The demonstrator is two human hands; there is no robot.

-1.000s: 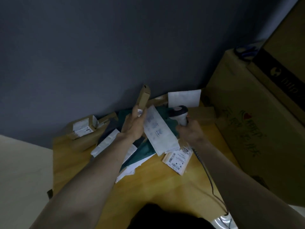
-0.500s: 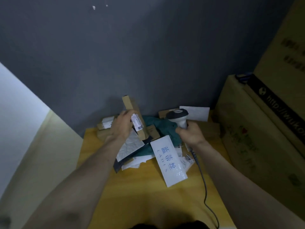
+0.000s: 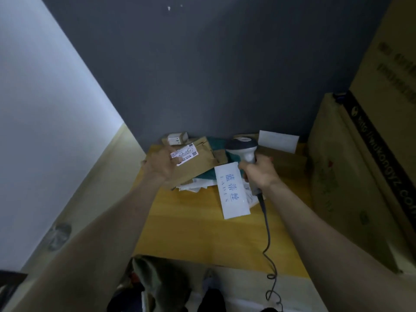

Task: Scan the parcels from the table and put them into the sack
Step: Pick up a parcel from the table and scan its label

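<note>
My left hand sits just left of the frame's centre, fingers curled around a flat brown cardboard parcel and holding it up with its broad face toward me. A white shipping label sits on the parcel's upper left corner, and my fingertips overlap the label's lower left edge. My right hand, right of centre, is wrapped tight around the handle of a barcode scanner; its dark head rises above my knuckles, just right of the held parcel. The scanner's cable runs down from my wrist across the yellow wooden table and drops off the near edge toward the lower right of the frame.

Behind and under my hands, at the table's far edge against the dark wall, lies the pile of remaining parcels: a small brown box with a label at the upper left of the pile, a teal mailer in the middle, and a white envelope leaning at the right. A long white packet printed with blue characters lies flat, pointing toward me, just below my right hand. Large cardboard cartons fill the right side. At the bottom centre, below the table's near edge, I see the olive-green sack.
</note>
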